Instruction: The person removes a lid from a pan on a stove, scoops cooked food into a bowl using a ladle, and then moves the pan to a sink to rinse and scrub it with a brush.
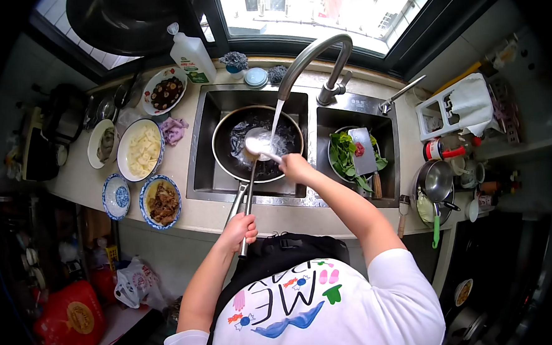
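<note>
Water from the curved faucet [307, 55] falls into a dark wok [225, 156] in the left basin. My left hand [238, 232] is closed around the long metal handle of a ladle [249, 202], whose end sticks out below the fist. Beside it, the wok's handle [236, 201] runs up to the same hand. Over the wok, my right hand [296, 168] is closed on a pale-handled tool [274, 156] that reaches to the whitish round head [259, 140] under the stream. I cannot tell the tool's kind.
In the right basin [386, 135], a cleaver [363, 152] with red meat lies over leafy greens [340, 153]. Left of the sink stand a bowl of pale slices [144, 149], a bowl of brown food [164, 203] and a plate of mushrooms [164, 92]. A green-handled pan [437, 183] sits right.
</note>
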Motion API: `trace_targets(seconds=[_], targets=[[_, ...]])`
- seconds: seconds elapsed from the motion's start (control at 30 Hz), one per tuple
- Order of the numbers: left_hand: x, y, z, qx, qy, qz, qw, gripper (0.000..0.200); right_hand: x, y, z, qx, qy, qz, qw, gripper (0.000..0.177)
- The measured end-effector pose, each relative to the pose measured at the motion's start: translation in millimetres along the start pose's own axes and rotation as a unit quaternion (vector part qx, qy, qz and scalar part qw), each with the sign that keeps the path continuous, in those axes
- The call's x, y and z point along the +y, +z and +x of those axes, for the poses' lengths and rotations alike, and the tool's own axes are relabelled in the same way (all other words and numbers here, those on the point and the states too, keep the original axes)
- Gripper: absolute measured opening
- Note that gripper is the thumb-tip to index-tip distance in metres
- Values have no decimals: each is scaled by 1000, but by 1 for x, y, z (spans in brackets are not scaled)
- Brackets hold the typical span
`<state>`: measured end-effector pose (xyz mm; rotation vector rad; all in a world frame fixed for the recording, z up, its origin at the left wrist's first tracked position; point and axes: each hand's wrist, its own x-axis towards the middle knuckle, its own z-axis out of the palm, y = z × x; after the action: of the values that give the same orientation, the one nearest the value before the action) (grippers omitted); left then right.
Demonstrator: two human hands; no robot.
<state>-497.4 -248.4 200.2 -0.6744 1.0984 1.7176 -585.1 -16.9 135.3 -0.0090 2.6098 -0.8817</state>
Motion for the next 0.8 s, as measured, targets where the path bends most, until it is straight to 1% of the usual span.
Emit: trace_targets(seconds=[0.03,0.07,0.1,0.17,0.2,0.23,0.3,0.37,0.43,0.5,0.6,0.7,0.73,0.77,0.8], targets=[[2,2,-2,-4,-4,5,1000,26,2,0,8,33,9,23,999,21],[5,5,-7,-8,-8,10,1000,26,12,8,18,81,36,-27,996,18],[9,7,-10,-13,-10,15,1000,26,13,7,17,109,60,-55,991,15],[14,6,-10,-9,5,9,1000,26,13,8,4,71,83,-82,991,15],[14,5,-8,-2,13,7,1000,26,15,14,-4,39,58,-118,990,16],[14,3,-4,4,17,4,1000,26,17,22,-11,12,49,-116,992,17],[12,-2,4,-28,-3,-13,1000,26,20,24,-21,-3,44,-82,996,19],[10,-7,10,-53,-22,-29,998,25,22,10,-22,9,73,-52,996,22],[9,-8,17,-85,-34,-79,993,26,32,3,-16,22,83,-81,993,23],[7,-14,28,-115,-55,-142,982,28,40,-2,-11,25,59,-89,994,27],[1,-25,34,-143,-68,-176,972,28,51,-16,-2,-28,43,-22,998,32],[0,-27,35,-135,-89,-190,968,27,68,-37,8,7,36,33,999,34],[-1,-29,38,-146,-89,-186,968,26,79,-47,20,38,62,49,996,34],[-1,-29,39,-143,-91,-184,968,26,96,-62,32,142,35,114,983,34],[-1,-28,39,-139,-93,-183,969,26,100,-92,44,214,77,105,968,41]])
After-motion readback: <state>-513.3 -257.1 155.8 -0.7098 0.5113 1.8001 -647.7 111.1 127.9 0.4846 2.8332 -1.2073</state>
